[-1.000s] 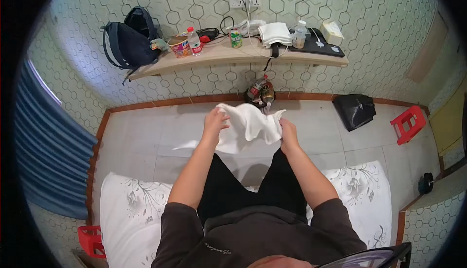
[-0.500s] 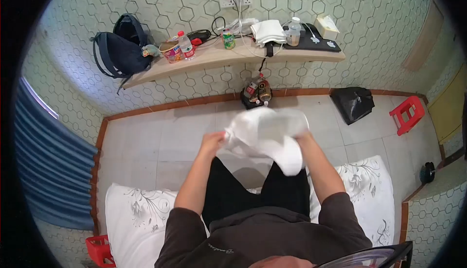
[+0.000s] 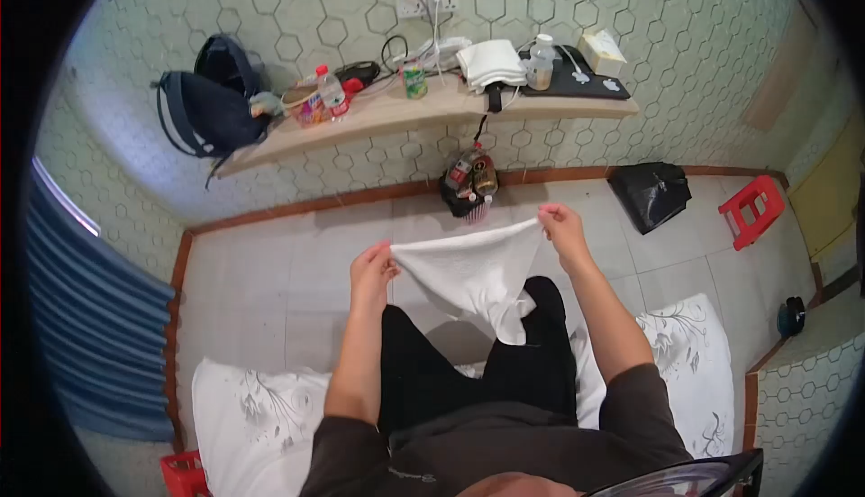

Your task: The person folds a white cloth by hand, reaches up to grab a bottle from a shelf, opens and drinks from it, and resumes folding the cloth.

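Note:
A white towel (image 3: 473,267) hangs stretched between my two hands, above my knees. My left hand (image 3: 372,267) pinches its left upper corner. The right upper corner is gripped in the fingers of my right hand (image 3: 560,227), held a little higher and farther out. The towel's top edge is pulled nearly straight, while its lower part drapes in folds and narrows towards my right knee.
On the wall shelf (image 3: 378,117) are a backpack (image 3: 212,105), a bottle with a red cap (image 3: 332,96), a can (image 3: 414,82), folded white cloths (image 3: 491,64) and a tissue box (image 3: 602,54). A black bag (image 3: 651,195) and a red stool (image 3: 752,212) stand on the floor.
The towel was bunched and blurred by motion; now it is spread out with its top edge taut. My hands have moved slightly apart, the left one leftward and the right one farther out.

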Demonstrator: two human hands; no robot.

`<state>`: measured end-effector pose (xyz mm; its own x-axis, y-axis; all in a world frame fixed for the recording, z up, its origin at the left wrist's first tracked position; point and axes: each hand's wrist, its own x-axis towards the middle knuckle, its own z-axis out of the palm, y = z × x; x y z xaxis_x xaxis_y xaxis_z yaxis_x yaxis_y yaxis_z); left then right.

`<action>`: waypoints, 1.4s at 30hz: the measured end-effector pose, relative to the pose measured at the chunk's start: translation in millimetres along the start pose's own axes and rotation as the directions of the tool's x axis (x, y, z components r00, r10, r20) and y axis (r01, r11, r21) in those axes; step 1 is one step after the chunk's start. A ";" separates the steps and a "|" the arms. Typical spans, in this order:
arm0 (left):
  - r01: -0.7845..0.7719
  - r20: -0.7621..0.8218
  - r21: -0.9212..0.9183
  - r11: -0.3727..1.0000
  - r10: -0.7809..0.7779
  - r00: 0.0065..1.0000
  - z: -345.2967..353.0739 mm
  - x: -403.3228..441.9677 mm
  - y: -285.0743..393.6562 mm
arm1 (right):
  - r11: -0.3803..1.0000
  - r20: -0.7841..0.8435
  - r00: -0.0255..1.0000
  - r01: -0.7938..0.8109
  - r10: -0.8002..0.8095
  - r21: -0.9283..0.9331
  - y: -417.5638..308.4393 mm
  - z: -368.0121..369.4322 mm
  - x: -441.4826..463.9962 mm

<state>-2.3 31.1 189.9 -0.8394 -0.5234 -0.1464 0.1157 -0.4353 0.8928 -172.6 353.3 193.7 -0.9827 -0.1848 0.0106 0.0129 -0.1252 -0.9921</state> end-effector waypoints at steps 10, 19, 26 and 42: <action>-0.089 0.029 -0.155 0.984 0.095 0.995 10.7 -16.6 22.6 | 0.963 0.098 0.980 0.149 -0.174 0.223 -53.0 36.0 -35.8; -0.248 0.085 -0.242 0.938 0.275 0.958 33.5 -65.4 58.9 | 0.367 0.444 0.227 0.893 -0.867 0.260 -221.1 106.3 -141.4; -0.060 0.174 -0.245 0.968 0.104 0.979 -14.2 -45.5 0.9 | 0.246 0.157 0.206 0.917 -0.966 0.313 -225.9 131.5 -154.5; -0.120 -0.103 0.118 0.986 0.132 0.986 -14.8 38.7 -80.6 | 0.919 0.052 0.951 0.309 -0.306 -0.245 53.3 67.6 -1.1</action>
<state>-36.2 35.1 105.9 -0.7575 -0.6491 -0.0701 0.1519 -0.2796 0.9480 -158.3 281.0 149.3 -0.9285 -0.1882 0.3201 -0.3372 0.0665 -0.9391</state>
